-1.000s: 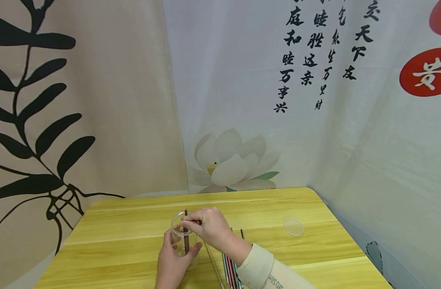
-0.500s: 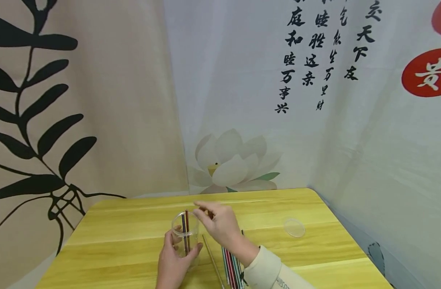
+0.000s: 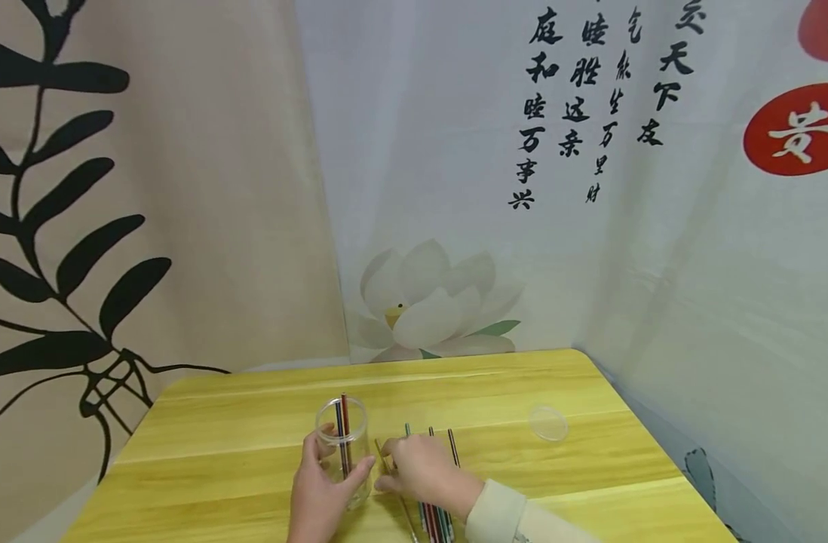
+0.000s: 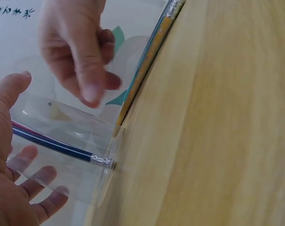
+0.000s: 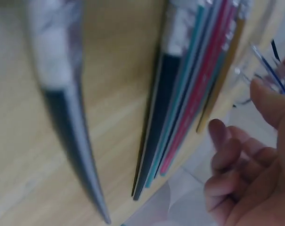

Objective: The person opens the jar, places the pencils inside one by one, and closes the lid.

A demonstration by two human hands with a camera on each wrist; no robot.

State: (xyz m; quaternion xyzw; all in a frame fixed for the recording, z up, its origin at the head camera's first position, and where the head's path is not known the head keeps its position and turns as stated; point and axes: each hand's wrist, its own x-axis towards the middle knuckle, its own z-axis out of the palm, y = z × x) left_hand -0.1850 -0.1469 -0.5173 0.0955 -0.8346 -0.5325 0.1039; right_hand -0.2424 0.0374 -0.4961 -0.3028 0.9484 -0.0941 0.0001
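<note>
My left hand (image 3: 322,486) holds a clear plastic jar (image 3: 362,452) upright on the table, with thumb and fingers round its sides. A dark blue striped pencil (image 4: 62,147) and a red pencil (image 3: 346,418) stand inside, their tops above the rim. My right hand (image 3: 424,469) is over the loose pencils to the right of the jar, fingers loosely bent and nothing visibly held. Closest to its fingers lies a yellow pencil (image 5: 221,80). Beside that are red (image 5: 194,99), teal and black pencils, partly hidden by the hand in the head view.
A round clear lid (image 3: 548,424) lies on the wooden table (image 3: 237,452), toward the right. One black pencil (image 5: 74,127) lies apart from the others in the right wrist view. Printed cloth (image 3: 441,151) hangs behind the table.
My right hand has let go of a pencil in the jar, drawn back from the rim, and come down rightward to the loose pencils. My left hand has kept its hold on the jar.
</note>
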